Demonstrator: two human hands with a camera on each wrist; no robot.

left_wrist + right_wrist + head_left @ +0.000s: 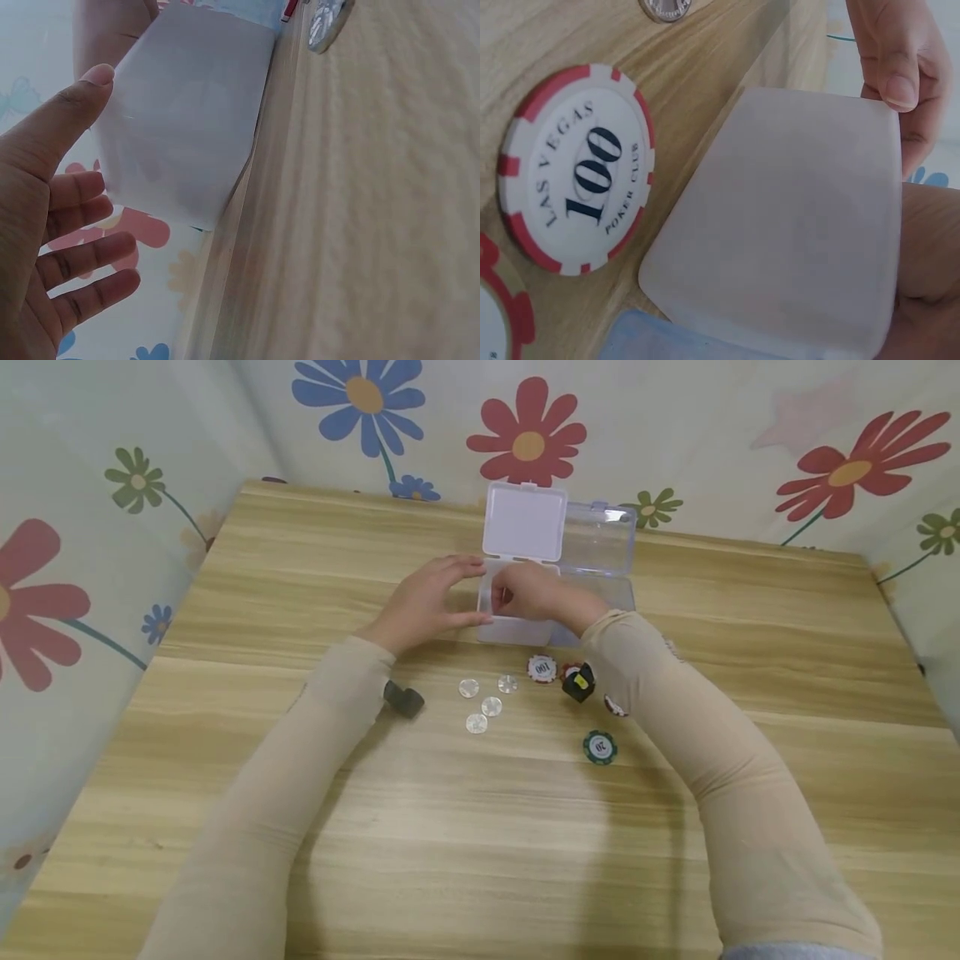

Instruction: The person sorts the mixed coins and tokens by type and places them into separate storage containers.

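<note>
A white plastic box (517, 632) stands at the back with its lid raised. My left hand (425, 602) is at its left side, thumb (96, 75) at the rim and the other fingers extended and spread. My right hand (534, 592) reaches down into the box with bent fingers; whether they hold anything is hidden. Several silver coins (491, 706) lie in front of the box. Close by are a white-and-red 100 poker chip (581, 169) and a green 20 chip (600, 747). More chips are partly hidden near the right sleeve.
Beside the white box on the right is a clear bluish box (600, 585), its transparent lid raised. Black wrist-worn devices (579, 683) hang under both sleeves. Flowered cloth (697, 427) rises behind the wooden table (465, 843).
</note>
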